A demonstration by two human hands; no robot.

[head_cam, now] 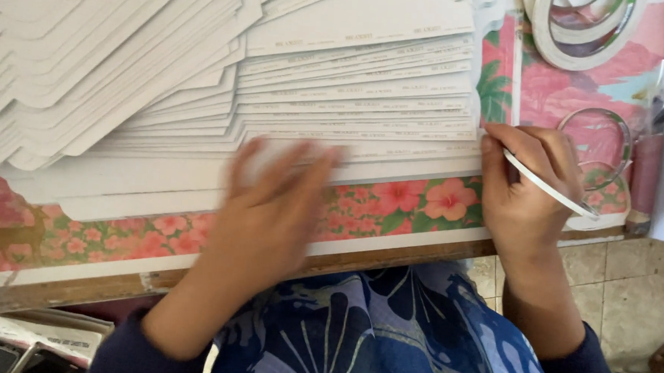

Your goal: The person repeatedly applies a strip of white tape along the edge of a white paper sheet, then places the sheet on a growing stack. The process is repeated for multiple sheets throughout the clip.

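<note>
White tape strip (548, 187), thin and flat, is pinched in the grip of the right hand (529, 191), whose fingers curl against the right end of the fanned card stack (358, 98). The left hand (271, 206) is blurred, fingers spread wide and flat, holding nothing, over the stack's near edge. Smooth pale cards overlap like shingles on the flowered pink surface (391, 208). Tape rolls (578, 29) lie beyond the stack's right end.
</note>
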